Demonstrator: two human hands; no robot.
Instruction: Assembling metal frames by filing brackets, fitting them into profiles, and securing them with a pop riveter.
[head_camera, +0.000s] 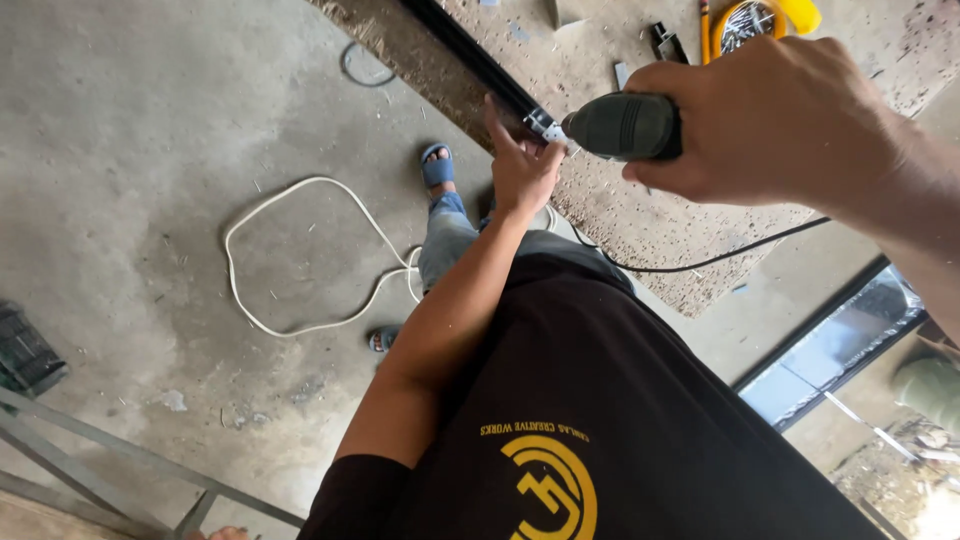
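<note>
Head view: right hand (770, 120) fingers clamp a dark drill (625, 126); left hand (522, 165) fingers pinch a small metal bracket (545, 127) on the worktop (650, 220); drill tip hidden.

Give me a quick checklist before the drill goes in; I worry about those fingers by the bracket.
1. Right hand wrapped on drill: ok.
2. Drill tip at the small metal bracket: ok.
3. Left hand steadying bracket on the black rail: ok.
4. Fingers clear of the tip: not ok, very close.
5. Black cord hanging free: ok.
6. Bit seated straight: cannot tell.
</note>
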